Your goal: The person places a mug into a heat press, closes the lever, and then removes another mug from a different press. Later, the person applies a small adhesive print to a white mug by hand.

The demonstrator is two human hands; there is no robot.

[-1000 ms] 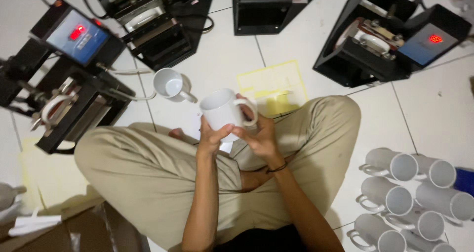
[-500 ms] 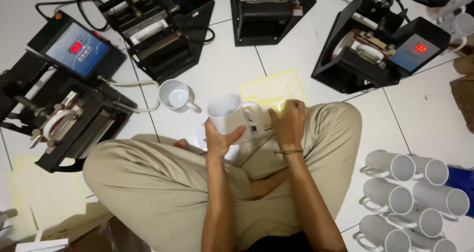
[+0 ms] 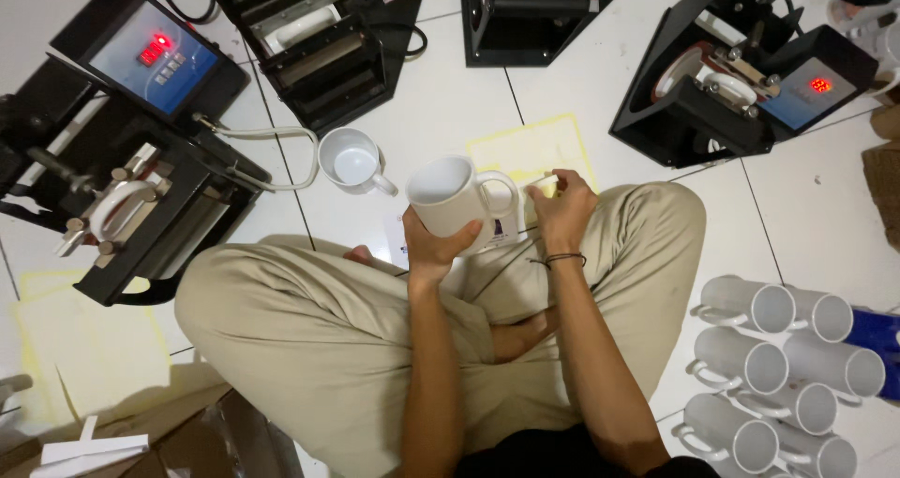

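I sit cross-legged on a white tiled floor. My left hand [image 3: 433,246] grips a white mug [image 3: 454,197] from below, held upright over my lap with its handle to the right. My right hand [image 3: 562,206] is beside the mug's handle, over my right knee, fingers pinched on a small strip or edge of pale paper; what exactly it pinches is hard to tell. A printed sheet [image 3: 497,232] lies under the mug on my legs. A second white mug [image 3: 351,160] stands on the floor just left of the held one.
Several black mug heat presses ring me: left [image 3: 112,197], upper left [image 3: 319,37], top centre [image 3: 534,9] and upper right [image 3: 741,84]. A pale yellow sheet [image 3: 534,150] lies ahead. Several white mugs [image 3: 778,347] lie stacked at the right. Cardboard and paper [image 3: 84,440] sit bottom left.
My right hand has come off the mug and moved right toward the knee. The left hand keeps the mug, now held a little higher and more upright.
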